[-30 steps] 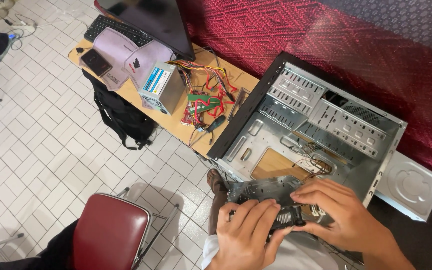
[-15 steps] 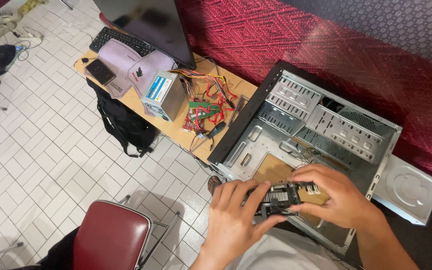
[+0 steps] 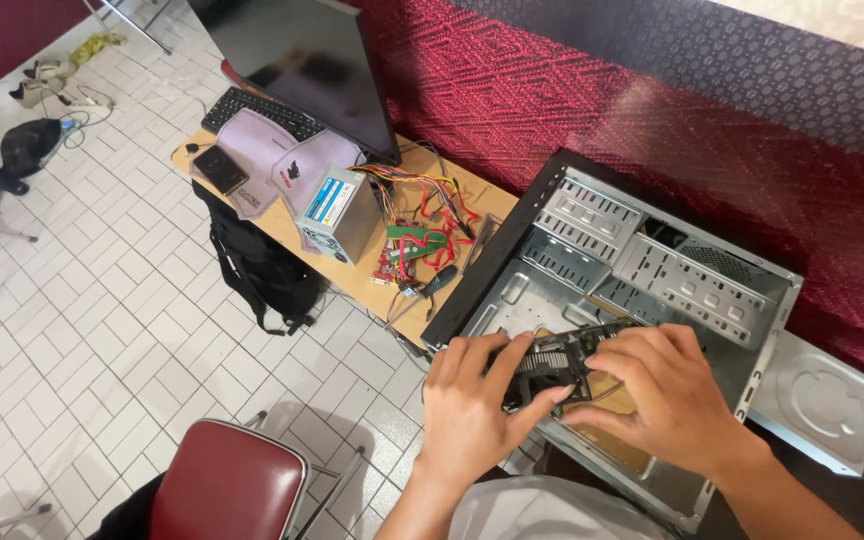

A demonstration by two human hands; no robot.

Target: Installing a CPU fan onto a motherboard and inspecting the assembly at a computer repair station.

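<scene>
Head view, one dark fan-and-heatsink unit (image 3: 552,362) gripped over one open computer case (image 3: 652,270), left hand (image 3: 472,410) and right hand (image 3: 657,395) fingers curled around it, one power supply (image 3: 337,212), one monitor (image 3: 302,70), one keyboard (image 3: 252,108) far left, one red chair (image 3: 227,485) near.

Dark monitor screen (image 3: 302,70) upright behind desk; blue-white label (image 3: 333,203) atop grey power supply (image 3: 337,215).

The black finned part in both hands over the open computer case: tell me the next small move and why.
Probably lower it a little further into the open case, keeping it level. Both the left hand and right hand grip the black finned part by its ends, and it sits just above the case floor near the front edge, apparently not yet seated. Whether anything lies beneath it is hidden.
</scene>
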